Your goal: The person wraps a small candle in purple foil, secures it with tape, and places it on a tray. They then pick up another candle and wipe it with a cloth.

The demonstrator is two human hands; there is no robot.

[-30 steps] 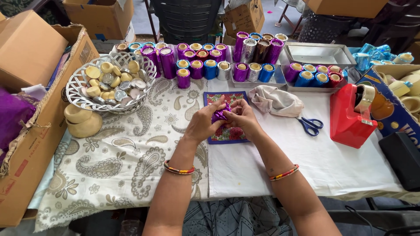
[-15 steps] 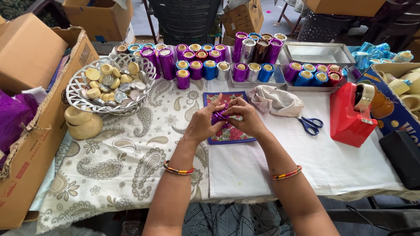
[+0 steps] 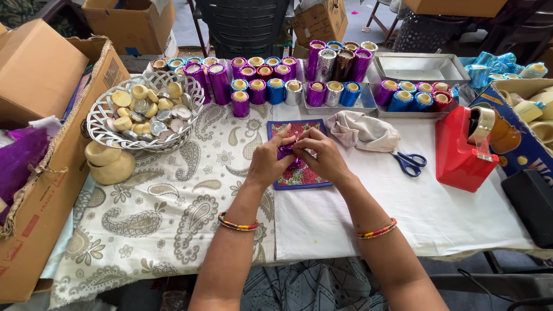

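Both hands, left [image 3: 268, 164] and right [image 3: 324, 156], pinched purple foil [image 3: 286, 151] around one piece; wrapped rolls [image 3: 271, 86] stood done, unwrapped pieces [image 3: 141, 109] remained.

A large brown cardboard box [image 3: 34, 173] with open flaps stood at the tabletop's left edge, purple foil showing inside. Two more brown cardboard cartons [image 3: 129, 23] sat on the floor beyond the far edge (one bore a small blue-and-white label). At the right edge lay a blue printed cardboard box [image 3: 521, 147] holding pale rolls.
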